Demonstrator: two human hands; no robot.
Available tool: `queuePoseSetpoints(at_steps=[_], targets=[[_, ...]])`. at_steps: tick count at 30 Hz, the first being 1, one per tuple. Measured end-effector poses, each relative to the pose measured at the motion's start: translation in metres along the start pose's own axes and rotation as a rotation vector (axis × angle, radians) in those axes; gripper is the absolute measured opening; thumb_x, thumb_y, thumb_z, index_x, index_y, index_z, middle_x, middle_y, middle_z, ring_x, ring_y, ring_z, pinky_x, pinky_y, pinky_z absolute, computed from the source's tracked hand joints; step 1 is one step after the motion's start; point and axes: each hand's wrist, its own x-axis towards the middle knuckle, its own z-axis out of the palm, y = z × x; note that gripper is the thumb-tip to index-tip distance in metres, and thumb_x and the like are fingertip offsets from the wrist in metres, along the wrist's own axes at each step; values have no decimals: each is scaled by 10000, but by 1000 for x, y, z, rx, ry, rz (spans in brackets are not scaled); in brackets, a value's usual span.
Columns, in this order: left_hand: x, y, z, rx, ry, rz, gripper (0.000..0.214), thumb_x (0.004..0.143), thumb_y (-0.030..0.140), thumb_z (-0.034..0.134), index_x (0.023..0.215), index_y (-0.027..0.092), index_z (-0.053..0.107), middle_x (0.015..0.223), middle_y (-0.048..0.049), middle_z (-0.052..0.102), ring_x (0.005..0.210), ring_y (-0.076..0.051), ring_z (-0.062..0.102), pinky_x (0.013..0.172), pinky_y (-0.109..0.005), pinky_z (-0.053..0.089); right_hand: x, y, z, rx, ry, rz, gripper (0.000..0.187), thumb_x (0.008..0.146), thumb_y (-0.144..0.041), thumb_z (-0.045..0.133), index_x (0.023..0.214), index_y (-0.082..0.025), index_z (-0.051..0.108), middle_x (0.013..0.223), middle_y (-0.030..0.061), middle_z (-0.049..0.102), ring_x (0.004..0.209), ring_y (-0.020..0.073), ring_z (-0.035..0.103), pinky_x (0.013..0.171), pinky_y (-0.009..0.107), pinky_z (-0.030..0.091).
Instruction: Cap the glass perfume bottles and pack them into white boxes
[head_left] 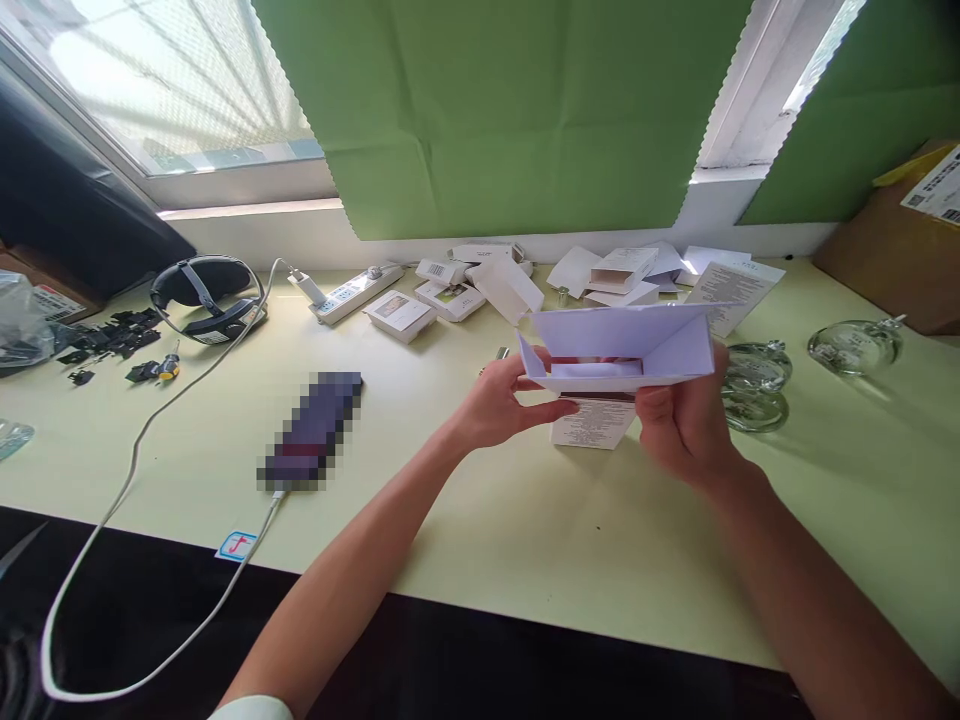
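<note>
Both hands are raised over the middle right of the table, gripping a folded white cardboard piece [622, 335] between them. My left hand [499, 400] closes on its left end, with the thumb stretched along below it. At the right end, my right hand [686, 420] has its fingers curled around the edge. The piece has upright walls and a gap in its middle. Directly below it, partly hidden, is a white box with printed text [594, 422]. Glass bottles [756, 368] lie just right of my right hand.
Another glass bottle [855, 345] lies farther right. Small white boxes [401, 315] and loose cartons [622, 268] line the back. A phone [311, 430] with a white cable [139, 430], a power strip [356, 293] and a headset [214, 300] are left. A brown carton [892, 250] stands far right.
</note>
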Motion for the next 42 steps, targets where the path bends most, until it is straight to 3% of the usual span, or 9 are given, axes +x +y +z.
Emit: queuePoseSetpoints(at_steps=[5, 14, 26, 42], targets=[[2, -9, -1, -20, 15, 21, 424, 767, 302, 782, 1158, 254, 626, 1193, -33, 680, 1047, -175, 665, 922, -374, 605, 4, 3, -1, 7, 163, 73, 386, 989, -436, 443, 1371, -392, 414, 1065, 53, 597, 915, 259, 598, 740, 435, 503], [3, -15, 2, -73, 75, 1, 477, 758, 320, 792, 1181, 251, 584, 1186, -57, 661, 1128, -216, 628, 926, -409, 601, 7, 0, -5, 43, 84, 258, 356, 972, -373, 502, 1325, -367, 459, 1173, 52, 619, 964, 242, 626, 790, 437, 525], [4, -17, 3, -76, 125, -33, 488, 765, 312, 792, 1192, 265, 559, 1197, -51, 652, 1127, -195, 620, 918, -384, 601, 8, 6, -5, 68, -9, 353, 332, 966, -403, 523, 1290, -369, 456, 1093, 45, 679, 887, 237, 658, 688, 408, 531], [3, -11, 2, -121, 93, -26, 343, 872, 353, 687, 1184, 261, 579, 1200, -65, 644, 1137, -198, 615, 890, -347, 594, 14, 0, -8, 23, -6, 467, 310, 949, -451, 556, 1225, -319, 605, 1026, 36, 736, 872, 217, 682, 748, 379, 533]])
